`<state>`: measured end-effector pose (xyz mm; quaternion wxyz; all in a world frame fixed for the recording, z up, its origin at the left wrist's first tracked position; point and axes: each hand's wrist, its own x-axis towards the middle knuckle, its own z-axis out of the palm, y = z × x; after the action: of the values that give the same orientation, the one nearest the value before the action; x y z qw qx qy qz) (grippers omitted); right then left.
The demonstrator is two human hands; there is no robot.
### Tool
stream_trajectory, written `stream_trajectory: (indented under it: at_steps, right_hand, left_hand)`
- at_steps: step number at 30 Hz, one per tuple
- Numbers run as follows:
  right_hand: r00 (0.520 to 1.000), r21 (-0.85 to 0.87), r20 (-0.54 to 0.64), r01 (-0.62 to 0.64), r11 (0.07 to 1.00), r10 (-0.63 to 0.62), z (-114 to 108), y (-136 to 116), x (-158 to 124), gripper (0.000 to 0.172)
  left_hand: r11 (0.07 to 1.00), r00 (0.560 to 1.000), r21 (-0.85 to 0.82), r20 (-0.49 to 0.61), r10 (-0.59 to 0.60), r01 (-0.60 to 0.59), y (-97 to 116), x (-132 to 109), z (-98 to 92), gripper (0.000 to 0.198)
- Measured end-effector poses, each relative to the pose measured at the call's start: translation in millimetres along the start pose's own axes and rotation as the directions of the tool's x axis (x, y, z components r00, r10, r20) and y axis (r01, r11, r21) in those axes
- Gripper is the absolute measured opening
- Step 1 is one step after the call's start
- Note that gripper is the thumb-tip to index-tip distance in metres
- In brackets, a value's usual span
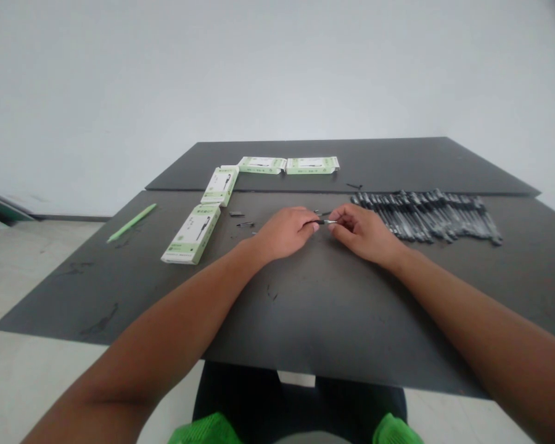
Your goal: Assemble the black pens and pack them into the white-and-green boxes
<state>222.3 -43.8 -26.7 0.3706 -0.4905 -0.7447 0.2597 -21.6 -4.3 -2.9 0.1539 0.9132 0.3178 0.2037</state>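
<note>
Over the middle of the dark table, my left hand (pixel 287 234) and my right hand (pixel 361 230) meet at a pen (pixel 324 222). The left fingers are closed round its black part. My right thumb and fingertips pinch the lighter, pointed-looking end. Both ends of the pen are partly hidden by the fingers. To the right of my right hand lies a long row of clear and black pens (pixel 430 216). Left of my left hand, a few small dark pen parts (pixel 245 224) lie loose on the tabletop.
Two green-and-white boxes (pixel 192 234) lie end to end on the left, and two more boxes (pixel 312 165) at the back. A light green pen-like stick (pixel 132 223) lies near the left edge. The dark table (pixel 305 320) has a seam towards the back; a wall stands behind.
</note>
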Motion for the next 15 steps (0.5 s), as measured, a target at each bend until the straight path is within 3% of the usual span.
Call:
stream_trajectory:
  at_steps: [11, 15]
  right_hand:
    - [0.999, -0.066, 0.047, -0.007, 0.998, 0.010, -2.8, -4.6, 1.1, 0.029]
    - [1.000, -0.044, 0.009, -0.013, 0.999, 0.013, -2.6, -1.1, 0.8, 0.028]
  left_hand:
    - [1.000, 1.000, -0.009, -0.003, 0.021, -0.021, -1.1, 0.0, 1.2, 0.026]
    - [0.999, 1.000, -0.043, -0.028, 0.000, -0.001, -5.7, 1.0, 2.5, 0.025]
